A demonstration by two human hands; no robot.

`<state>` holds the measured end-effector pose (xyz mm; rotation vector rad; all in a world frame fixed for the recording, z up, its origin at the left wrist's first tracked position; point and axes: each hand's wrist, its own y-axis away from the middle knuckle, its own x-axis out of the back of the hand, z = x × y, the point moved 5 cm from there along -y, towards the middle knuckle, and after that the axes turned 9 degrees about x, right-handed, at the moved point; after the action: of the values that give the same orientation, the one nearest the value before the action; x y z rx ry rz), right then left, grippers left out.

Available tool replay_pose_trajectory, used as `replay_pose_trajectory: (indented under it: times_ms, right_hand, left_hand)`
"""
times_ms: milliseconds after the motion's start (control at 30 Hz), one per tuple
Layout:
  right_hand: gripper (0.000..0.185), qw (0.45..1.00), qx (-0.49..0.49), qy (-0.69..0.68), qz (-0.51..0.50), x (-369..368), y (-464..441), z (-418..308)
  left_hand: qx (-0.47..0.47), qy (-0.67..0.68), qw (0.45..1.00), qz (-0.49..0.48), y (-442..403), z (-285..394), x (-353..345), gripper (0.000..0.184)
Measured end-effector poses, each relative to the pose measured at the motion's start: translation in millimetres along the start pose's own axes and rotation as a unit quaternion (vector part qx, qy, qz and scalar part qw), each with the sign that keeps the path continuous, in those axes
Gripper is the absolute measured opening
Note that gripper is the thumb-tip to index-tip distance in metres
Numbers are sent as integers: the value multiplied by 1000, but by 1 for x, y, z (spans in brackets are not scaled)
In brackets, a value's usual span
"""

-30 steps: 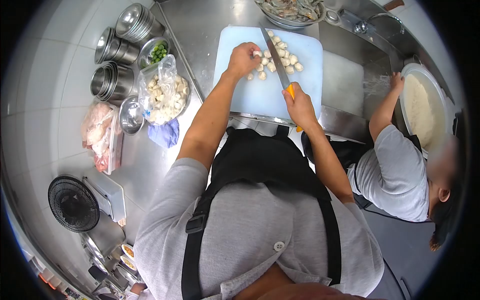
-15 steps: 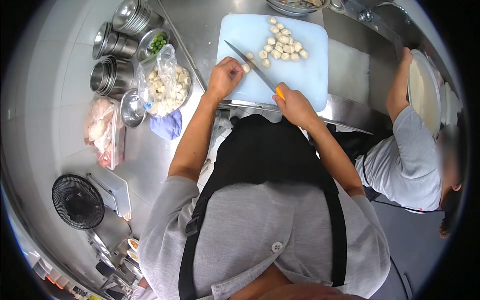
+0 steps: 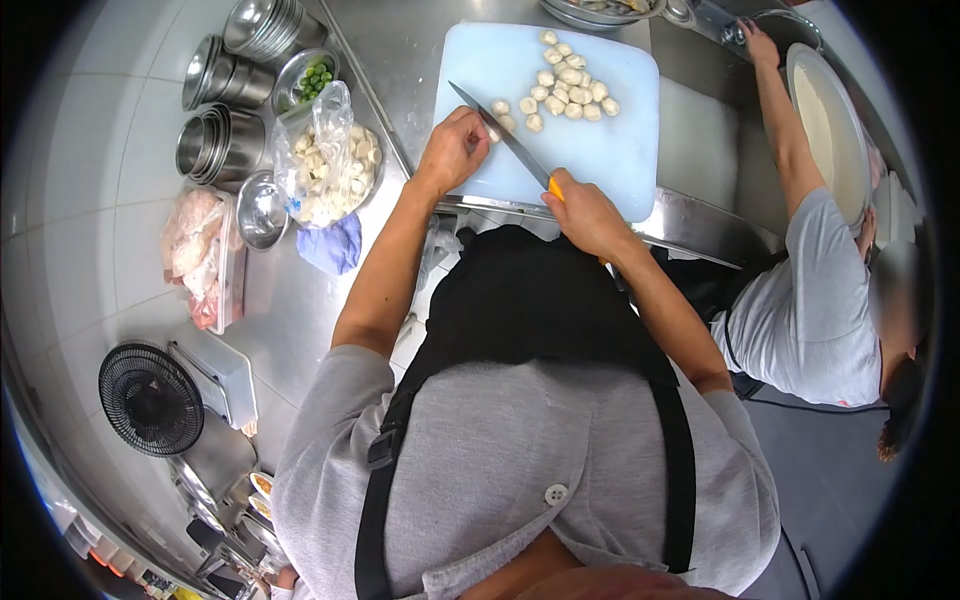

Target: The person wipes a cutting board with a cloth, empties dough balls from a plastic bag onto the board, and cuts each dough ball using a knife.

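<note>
My right hand (image 3: 585, 210) is wrapped round the orange handle of a long knife (image 3: 517, 149), whose blade points up and left over the white cutting board (image 3: 610, 165). Beside the blade, at the board's left edge, my left hand (image 3: 456, 150) has its fingers pressed together next to a pale round piece; whether it grips that piece is hard to tell. Two more pieces (image 3: 503, 114) lie just across the blade. Several pale balls (image 3: 575, 88) are grouped on the upper middle of the board.
On the left stand a bag of pale pieces (image 3: 330, 175), a bowl of green pieces (image 3: 315, 82), a blue cloth (image 3: 330, 246), stacked steel pots (image 3: 222, 145) and a tray of raw meat (image 3: 228, 270). At right a co-worker (image 3: 810, 290) reaches to the tap beside a large tub (image 3: 825, 130).
My left hand and the knife have moved left, away from the grouped balls, towards the board's left edge. The co-worker's arm has gone from the tub to the tap.
</note>
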<state>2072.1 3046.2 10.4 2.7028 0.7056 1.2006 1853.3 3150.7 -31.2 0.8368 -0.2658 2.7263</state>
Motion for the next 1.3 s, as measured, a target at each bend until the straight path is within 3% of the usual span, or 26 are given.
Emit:
replay_pose_trajectory:
  times_ms: [100, 200, 300, 500, 600, 800, 933, 1033, 1100, 1300]
  right_hand:
    - [30, 1000, -1, 16, -9, -3, -8, -2]
    - [30, 997, 65, 20, 29, -30, -36, 11]
    - [30, 998, 59, -9, 10, -19, -47, 15]
    - [32, 999, -6, 12, 52, 46, -27, 3]
    - [31, 995, -4, 4, 103, 60, -21, 14]
    - [29, 984, -13, -24, 177, 74, -9, 33]
    - [30, 985, -31, -39, 165, 71, -4, 36]
    - [31, 988, -34, -48, 145, 69, -3, 35]
    - [30, 989, -35, -64, 130, 62, 1, 30]
    - [29, 998, -19, -56, 33, 24, -5, 15]
  left_hand:
    - [-3, -10, 1000, 13, 2, 4, 2, 9]
    - [-3, -6, 1000, 15, 1, -3, 0, 8]
    - [4, 37, 999, 37, 1, -5, -2, 9]
    - [-25, -50, 989, 138, -24, 20, -18, 18]
    - [-91, -85, 983, 137, -46, 44, -35, 22]
    - [-55, -113, 988, 89, -74, 36, -59, 28]
    - [32, -93, 992, 84, -80, 30, -60, 25]
    - [34, 36, 982, 181, -71, 29, -39, 25]
    - [31, 26, 981, 188, -46, 29, -12, 24]
    - [48, 10, 990, 134, 17, 3, -1, 18]
